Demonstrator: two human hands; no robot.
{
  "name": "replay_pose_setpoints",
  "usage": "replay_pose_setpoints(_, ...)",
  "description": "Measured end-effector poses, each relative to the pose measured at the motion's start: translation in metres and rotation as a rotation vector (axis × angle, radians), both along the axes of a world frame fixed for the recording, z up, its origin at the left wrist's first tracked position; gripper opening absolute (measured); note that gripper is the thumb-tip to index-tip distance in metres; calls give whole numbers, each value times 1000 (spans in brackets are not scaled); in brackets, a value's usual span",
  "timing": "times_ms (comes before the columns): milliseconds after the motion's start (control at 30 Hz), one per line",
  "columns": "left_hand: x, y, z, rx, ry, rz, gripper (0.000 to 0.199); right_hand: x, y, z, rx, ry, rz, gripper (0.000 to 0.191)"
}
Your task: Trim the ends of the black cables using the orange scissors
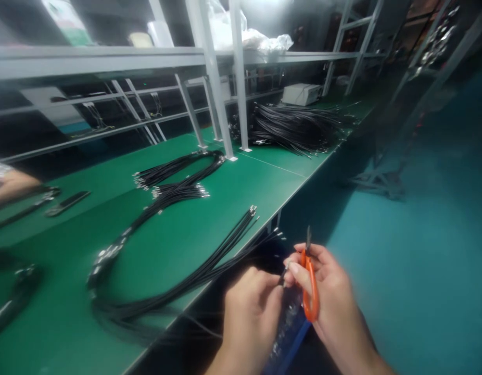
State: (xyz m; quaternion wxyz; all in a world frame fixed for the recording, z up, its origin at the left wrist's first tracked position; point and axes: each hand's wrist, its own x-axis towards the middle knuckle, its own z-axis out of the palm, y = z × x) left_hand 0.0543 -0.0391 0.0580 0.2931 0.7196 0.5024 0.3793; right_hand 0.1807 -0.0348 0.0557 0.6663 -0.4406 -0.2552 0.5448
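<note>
My left hand [252,307] is closed in a pinch on a black cable end [282,277] just off the table's front edge. Close beside it on the right, my right hand [327,281] holds orange-handled scissors [311,291], their dark blades pointing away from me. The thumb and fingertips of that hand also touch the pale tip of the cable. A long bundle of black cables [178,291] curves over the green table [202,234], and some of its ends hang over the edge near my left hand.
A large pile of black cables [291,127] lies farther back, near a white box [301,95]. Metal posts [221,104] stand on the table. At left are another person's arm [18,185] and a dark flat object [68,203]. A blue container [293,346] sits below my hands.
</note>
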Motion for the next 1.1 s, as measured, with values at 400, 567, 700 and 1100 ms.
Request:
replay_pose_setpoints(400,-3,-5,4,1,-26,12,13,-1,4,8,12,166,106,29)
replay_pose_setpoints(567,-2,3,-2,-266,-306,-20,11,-3,4,7,-58,288,137,22)
replay_pose_setpoints(700,-4,7,-2,-349,-384,-57,13,-7,1,8,-54,238,104,25)
replay_pose_setpoints(1100,-3,18,8,-446,-804,-123,10,-20,-5,6,-28,321,165,22)
